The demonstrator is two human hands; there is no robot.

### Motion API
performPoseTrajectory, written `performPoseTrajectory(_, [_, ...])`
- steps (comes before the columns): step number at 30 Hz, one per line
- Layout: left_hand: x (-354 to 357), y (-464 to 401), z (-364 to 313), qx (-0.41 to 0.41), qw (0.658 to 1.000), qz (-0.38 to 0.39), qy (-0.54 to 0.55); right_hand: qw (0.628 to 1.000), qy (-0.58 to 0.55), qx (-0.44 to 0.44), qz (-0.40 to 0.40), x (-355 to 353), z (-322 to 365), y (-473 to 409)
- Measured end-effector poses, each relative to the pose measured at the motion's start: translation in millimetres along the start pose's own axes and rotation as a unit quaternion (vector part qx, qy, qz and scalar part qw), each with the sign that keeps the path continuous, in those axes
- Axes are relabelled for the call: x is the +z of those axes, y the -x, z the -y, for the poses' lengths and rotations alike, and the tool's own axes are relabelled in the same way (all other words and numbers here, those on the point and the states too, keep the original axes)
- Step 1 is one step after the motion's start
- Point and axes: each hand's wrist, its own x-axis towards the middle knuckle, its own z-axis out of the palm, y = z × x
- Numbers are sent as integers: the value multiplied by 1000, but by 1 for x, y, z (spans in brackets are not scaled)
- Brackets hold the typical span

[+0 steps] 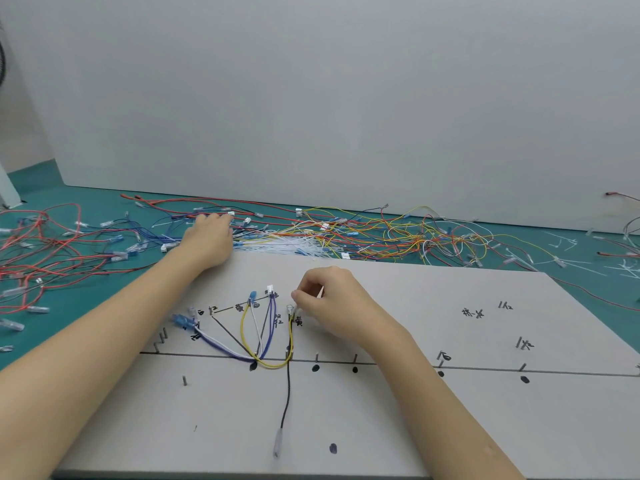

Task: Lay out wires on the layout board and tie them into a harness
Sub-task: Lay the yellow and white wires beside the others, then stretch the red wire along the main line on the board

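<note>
A grey layout board [433, 410] with nails, drawn lines and black marks lies in front of me. On it run a yellow wire [242, 327], blue and white wires [221, 345] and a black wire [286, 393] ending in a clear terminal [277, 443] near the front. My right hand [332, 303] pinches a small clear terminal at the upper end of the yellow and black wires, beside a nail. Beyond the board's far edge, my left hand [211, 237] reaches into the loose wire pile [346, 233], fingers down among the wires; whether it grips one is hidden.
Red and black wires [45, 251] with clear connectors sprawl over the green table [86, 306] to the left. White cable ties [277, 245] lie bundled behind the board, and more are scattered far right. A grey wall closes off the back.
</note>
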Motion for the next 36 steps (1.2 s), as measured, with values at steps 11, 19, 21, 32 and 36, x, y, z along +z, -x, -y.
performPoseTrajectory(11, [13, -20, 2, -70, 992, 100, -26, 1000, -2, -1, 3, 1, -3, -1])
performPoseTrajectory(19, [13, -28, 4, -81, 991, 109, -17, 1000, 1, 4, 10, 0, 0, 0])
performPoseTrajectory(21, [14, -29, 5, -84, 991, 99, -15, 1000, 2, 4, 12, 0, 0, 1])
performPoseTrajectory(32, [14, -29, 3, -62, 998, 0, -22, 1000, 2, 2, 12, 1, -1, 0])
performPoseTrajectory(36, [14, -31, 4, -60, 997, -24, -29, 1000, 2, 2, 12, 1, -1, 0])
